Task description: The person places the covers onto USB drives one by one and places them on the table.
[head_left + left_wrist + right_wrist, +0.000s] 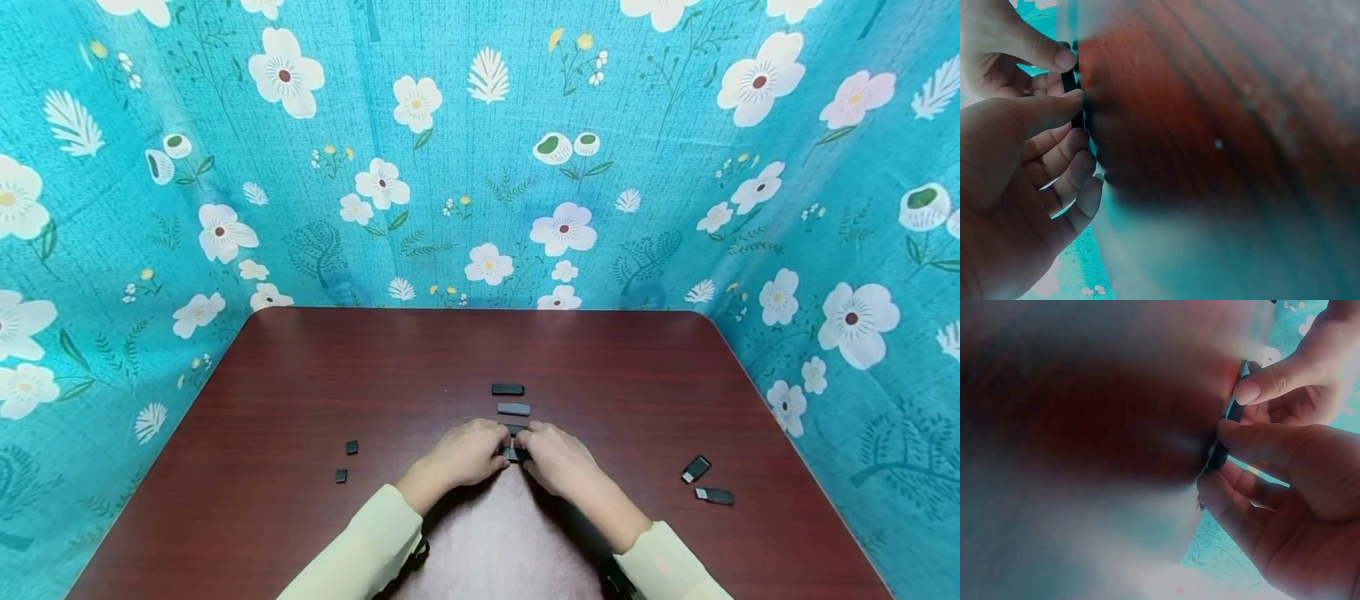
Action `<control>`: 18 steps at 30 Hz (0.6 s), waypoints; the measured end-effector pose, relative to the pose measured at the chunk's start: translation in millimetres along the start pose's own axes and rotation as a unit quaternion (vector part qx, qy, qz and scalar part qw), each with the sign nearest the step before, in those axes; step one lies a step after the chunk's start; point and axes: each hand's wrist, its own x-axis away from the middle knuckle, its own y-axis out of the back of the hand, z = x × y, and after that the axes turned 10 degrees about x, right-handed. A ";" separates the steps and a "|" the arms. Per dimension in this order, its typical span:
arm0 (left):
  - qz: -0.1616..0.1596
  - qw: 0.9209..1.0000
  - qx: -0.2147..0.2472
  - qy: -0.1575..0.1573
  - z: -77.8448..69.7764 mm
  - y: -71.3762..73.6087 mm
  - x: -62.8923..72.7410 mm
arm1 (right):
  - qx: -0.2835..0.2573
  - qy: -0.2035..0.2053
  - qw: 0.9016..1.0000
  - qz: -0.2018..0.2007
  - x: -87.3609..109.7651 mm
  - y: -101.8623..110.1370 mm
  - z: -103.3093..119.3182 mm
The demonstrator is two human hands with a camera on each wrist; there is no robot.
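Observation:
Low over the middle of the table, a dark USB flash drive (513, 455) lies crosswise between both hands. Thumb and fingers of my left hand (467, 452) pinch its left end, and my right hand (558, 460) pinches the right end. In the left wrist view the drive (1077, 117) appears as a thin dark bar between the thumbs; fingertips cover much of it. Just beyond the hands are a partly hidden dark drive (516, 430), a grey drive (513, 409) and a black drive (507, 389), lined up in a column.
Two small black caps (352, 447) (341, 476) sit on the left of the reddish-brown table (300, 375). To the right lie two uncapped flash drives (697, 468) (716, 497) with metal plugs showing. A flowered blue curtain (450, 167) borders the table's back and sides.

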 end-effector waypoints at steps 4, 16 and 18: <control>0.001 1.000 0.005 0.003 -0.6 0.5 0.0 | 0.000 -0.004 1.000 0.003 -0.2 0.3 -0.4; -0.004 0.999 0.032 0.002 2.0 5.1 6.7 | -0.018 -0.019 1.000 0.016 5.8 7.9 -5.0; -0.010 0.999 0.040 0.003 3.4 7.5 8.8 | -0.019 -0.022 1.000 0.011 7.0 9.0 -7.1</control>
